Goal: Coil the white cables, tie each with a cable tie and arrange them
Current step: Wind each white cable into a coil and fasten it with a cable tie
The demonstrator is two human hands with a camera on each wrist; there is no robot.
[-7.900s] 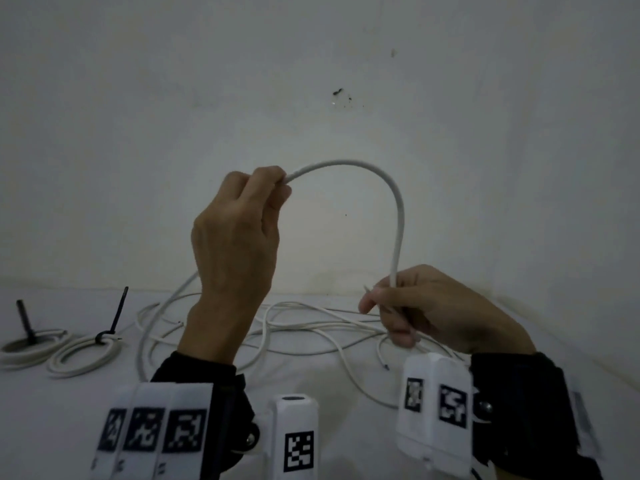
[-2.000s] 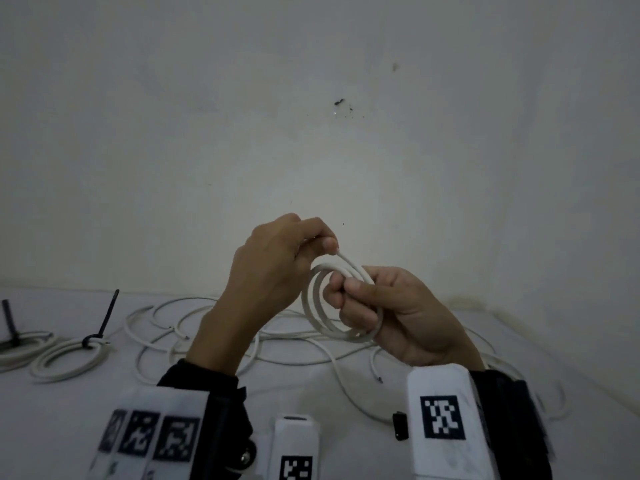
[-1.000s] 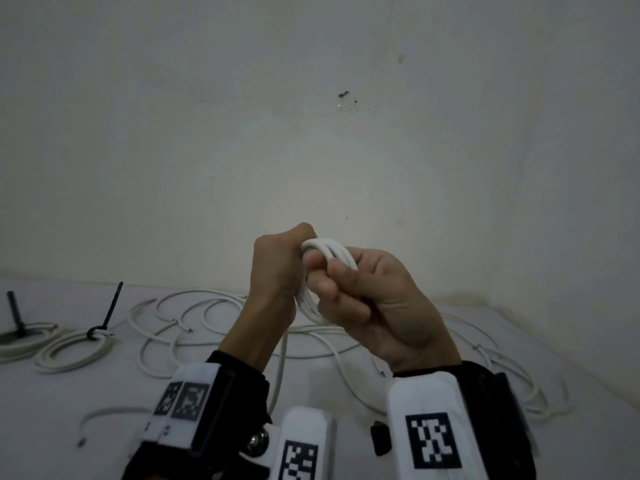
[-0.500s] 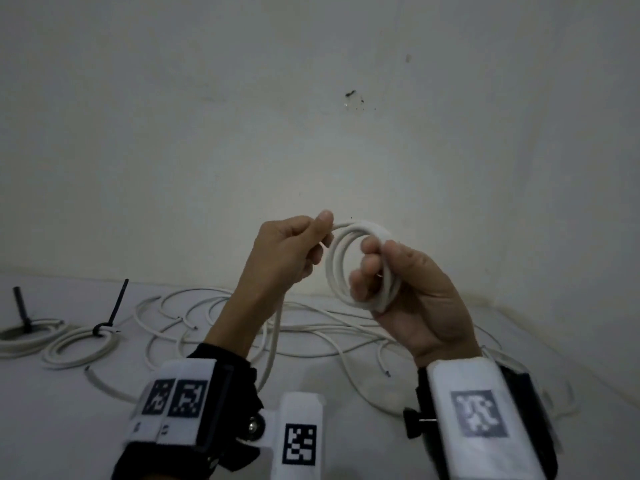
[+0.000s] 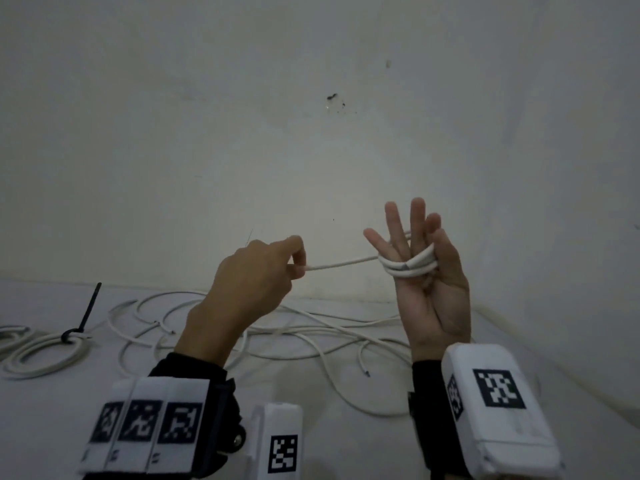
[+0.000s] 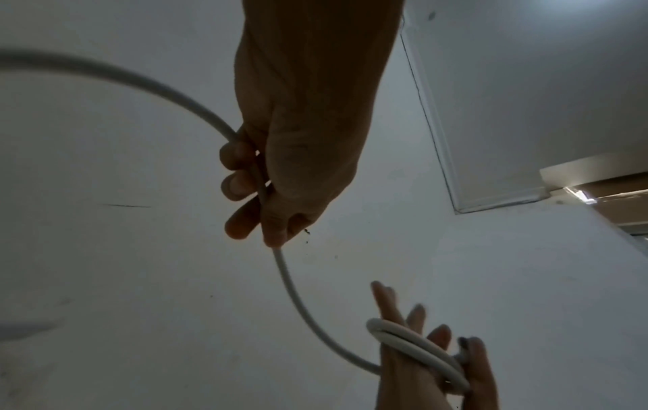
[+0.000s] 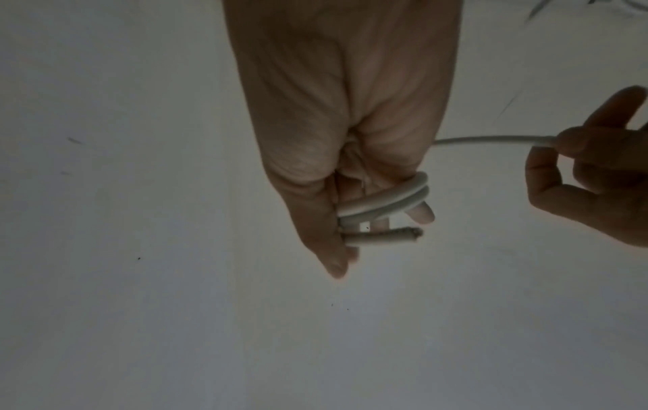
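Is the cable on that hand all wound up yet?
Not yet. A few loops of white cable sit around the right hand's fingers; the rest runs to the left hand.

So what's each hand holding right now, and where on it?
Left hand pinches the white cable along its straight run. Right hand carries its coiled end around straight fingers.

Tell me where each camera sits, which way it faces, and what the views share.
Head: on the head, facing forward and down; shows both wrists, left hand, right hand, loose cables.
Left wrist: looks up along the left hand at the cable.
Right wrist: looks along the right palm at the coil.
Shared: all show both hands and that cable.
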